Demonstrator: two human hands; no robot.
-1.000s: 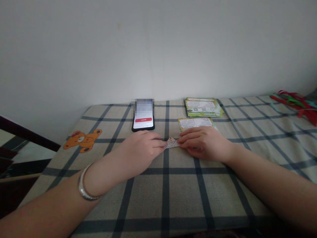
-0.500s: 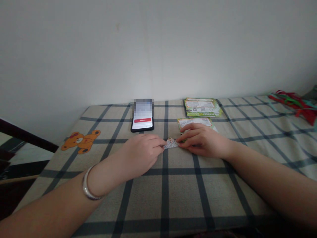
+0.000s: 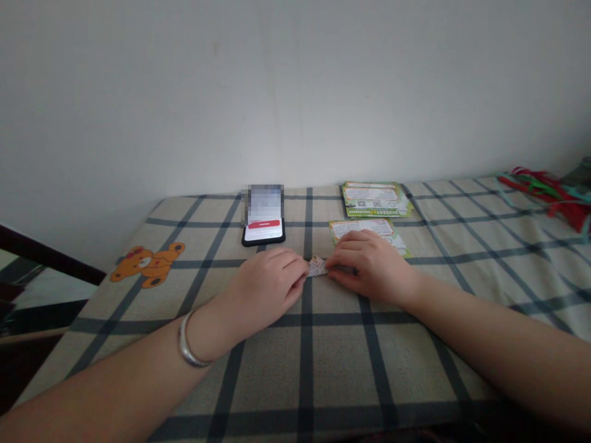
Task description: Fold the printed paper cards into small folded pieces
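A small folded piece of printed paper (image 3: pixel 316 267) lies on the checked cloth between my hands, its top coming to a point. My left hand (image 3: pixel 272 280) pinches its left corner, fingers pressed together. At the right corner, the fingertips of my right hand (image 3: pixel 369 267) are closed on the paper. Both hands rest low over the table, and the fingers hide the paper's outer ends. Just behind my right hand is a green and white printed leaflet (image 3: pixel 362 227), partly covered by that hand.
Near the wall stands a phone (image 3: pixel 263 231) with a lit screen. A stack of green leaflets (image 3: pixel 376 198) lies at the back. An orange bear picture (image 3: pixel 150 264) is on the left of the checked tablecloth (image 3: pixel 272 381). Red and green ribbons (image 3: pixel 549 194) lie at the far right.
My right hand's fingers have drawn together and moved slightly left on the paper. Less of the paper shows between my hands. My left forearm has shifted a little to the right.
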